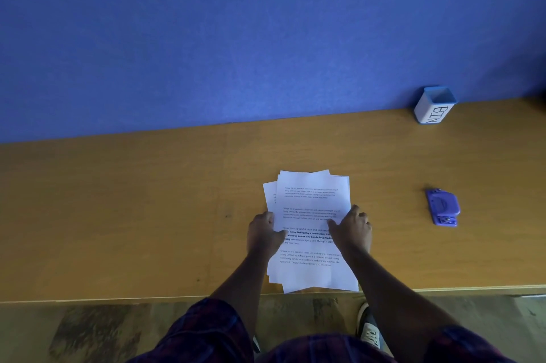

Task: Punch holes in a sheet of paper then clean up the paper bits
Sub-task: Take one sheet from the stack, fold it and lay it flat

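Loose stack of printed paper sheets [310,215] lying on the wooden desk [147,215], near its front edge and roughly centred in the head view. Sheets fanned unevenly, corners of lower ones poking out at the far left and at the near edge. Blocks of small black text on the top sheet, too fine to read.

Left hand [263,234] at the stack's left edge, fingers [267,216] curled over that edge with the thumb lying on the top sheet, gripping the paper. Right hand [351,229] on the right side of the stack, thumb stretched across the top sheet, other fingers [365,219] bent down over the right edge; whether wrapped under the sheets, cannot tell, though a grip on the paper looks likely. Both forearms reaching in from the bottom of the view, dark checked sleeves [206,330] rolled above the elbows.

Purple hole punch [443,208] sitting flat on the desk well to the right of the stack, apart from both hands. White square cup with a blue rim, lettered "BIN" [434,107], standing upright at the far right of the desk, touching or just beside the blue partition wall [236,37] behind it.

Below the desk's front edge, mottled floor [88,330] and one light-coloured shoe [369,330] under the right arm.
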`<state>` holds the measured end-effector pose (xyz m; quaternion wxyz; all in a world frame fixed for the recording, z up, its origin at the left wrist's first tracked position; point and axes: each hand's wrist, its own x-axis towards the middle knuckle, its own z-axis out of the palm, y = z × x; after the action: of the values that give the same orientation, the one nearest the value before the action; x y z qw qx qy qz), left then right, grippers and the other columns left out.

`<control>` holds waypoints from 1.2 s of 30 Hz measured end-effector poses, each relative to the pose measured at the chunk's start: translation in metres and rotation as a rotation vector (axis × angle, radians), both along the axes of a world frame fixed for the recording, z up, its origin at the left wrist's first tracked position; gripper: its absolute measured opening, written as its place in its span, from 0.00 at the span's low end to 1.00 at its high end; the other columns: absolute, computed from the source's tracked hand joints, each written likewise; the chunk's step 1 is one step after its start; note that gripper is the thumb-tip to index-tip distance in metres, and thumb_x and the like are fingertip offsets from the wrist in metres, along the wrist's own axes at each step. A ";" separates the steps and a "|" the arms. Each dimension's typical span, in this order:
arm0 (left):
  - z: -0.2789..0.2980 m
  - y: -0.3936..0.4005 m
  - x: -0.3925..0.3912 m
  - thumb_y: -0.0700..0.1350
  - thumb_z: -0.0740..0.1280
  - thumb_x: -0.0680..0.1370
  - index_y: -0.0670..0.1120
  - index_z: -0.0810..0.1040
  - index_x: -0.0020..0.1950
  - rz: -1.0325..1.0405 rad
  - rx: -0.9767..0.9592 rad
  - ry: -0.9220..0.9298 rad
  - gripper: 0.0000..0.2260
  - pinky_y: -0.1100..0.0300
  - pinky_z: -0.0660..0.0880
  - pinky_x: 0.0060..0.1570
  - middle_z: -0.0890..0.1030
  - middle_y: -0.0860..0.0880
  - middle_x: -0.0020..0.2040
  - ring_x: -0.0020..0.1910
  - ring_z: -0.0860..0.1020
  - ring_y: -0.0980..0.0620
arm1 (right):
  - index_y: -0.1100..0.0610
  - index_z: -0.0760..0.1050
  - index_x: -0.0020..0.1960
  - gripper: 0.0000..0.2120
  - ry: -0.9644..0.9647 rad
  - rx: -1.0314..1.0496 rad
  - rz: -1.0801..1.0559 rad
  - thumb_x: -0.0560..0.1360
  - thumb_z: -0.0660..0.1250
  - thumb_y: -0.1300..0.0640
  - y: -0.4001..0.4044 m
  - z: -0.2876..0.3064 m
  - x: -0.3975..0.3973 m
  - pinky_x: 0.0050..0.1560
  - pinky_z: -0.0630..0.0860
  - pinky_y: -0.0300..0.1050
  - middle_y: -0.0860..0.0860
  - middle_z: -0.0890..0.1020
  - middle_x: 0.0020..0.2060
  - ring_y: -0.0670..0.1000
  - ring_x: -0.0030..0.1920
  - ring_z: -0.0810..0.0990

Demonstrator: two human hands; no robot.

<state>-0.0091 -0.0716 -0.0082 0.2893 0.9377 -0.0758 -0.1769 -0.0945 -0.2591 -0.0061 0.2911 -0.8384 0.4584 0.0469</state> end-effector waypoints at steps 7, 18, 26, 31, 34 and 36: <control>-0.001 0.002 -0.003 0.40 0.74 0.71 0.45 0.79 0.60 -0.103 0.107 -0.041 0.17 0.56 0.81 0.48 0.80 0.48 0.60 0.55 0.80 0.48 | 0.62 0.64 0.69 0.34 0.073 -0.105 0.010 0.73 0.71 0.44 0.009 0.001 -0.001 0.55 0.78 0.55 0.63 0.75 0.61 0.65 0.61 0.75; 0.000 -0.001 -0.005 0.38 0.74 0.73 0.46 0.79 0.60 -0.151 0.215 -0.098 0.17 0.63 0.74 0.41 0.79 0.51 0.59 0.53 0.81 0.50 | 0.63 0.68 0.63 0.28 -0.044 0.063 -0.143 0.73 0.71 0.47 -0.002 0.005 0.010 0.57 0.76 0.54 0.65 0.78 0.58 0.66 0.59 0.79; -0.003 -0.002 -0.002 0.43 0.73 0.73 0.46 0.80 0.55 -0.192 0.289 -0.090 0.12 0.54 0.78 0.48 0.78 0.48 0.56 0.55 0.80 0.44 | 0.60 0.70 0.67 0.37 -0.182 0.424 -0.205 0.70 0.72 0.36 0.003 0.000 0.016 0.60 0.78 0.56 0.62 0.83 0.57 0.62 0.58 0.82; -0.006 0.001 -0.002 0.44 0.74 0.73 0.47 0.80 0.58 -0.201 0.268 -0.095 0.14 0.55 0.80 0.48 0.79 0.49 0.56 0.55 0.80 0.46 | 0.55 0.80 0.53 0.27 -0.340 0.698 -0.245 0.68 0.74 0.33 0.006 0.000 0.012 0.55 0.83 0.58 0.53 0.86 0.45 0.57 0.47 0.86; -0.007 0.004 -0.003 0.45 0.74 0.73 0.48 0.79 0.63 -0.206 0.246 -0.082 0.18 0.53 0.80 0.52 0.78 0.50 0.60 0.58 0.79 0.46 | 0.59 0.86 0.48 0.23 -0.412 0.872 -0.215 0.68 0.77 0.39 0.003 0.007 0.007 0.45 0.86 0.53 0.56 0.88 0.43 0.57 0.43 0.88; -0.006 0.006 -0.004 0.47 0.75 0.74 0.48 0.78 0.65 -0.210 0.228 -0.068 0.21 0.54 0.78 0.54 0.77 0.50 0.62 0.60 0.78 0.46 | 0.60 0.86 0.49 0.18 -0.476 0.941 -0.241 0.69 0.79 0.47 0.001 0.011 0.005 0.42 0.85 0.51 0.56 0.88 0.44 0.57 0.43 0.88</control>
<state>-0.0128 -0.0656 -0.0146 0.1580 0.9568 -0.1627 -0.1818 -0.0895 -0.2579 0.0048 0.7343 -0.5463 0.4023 0.0221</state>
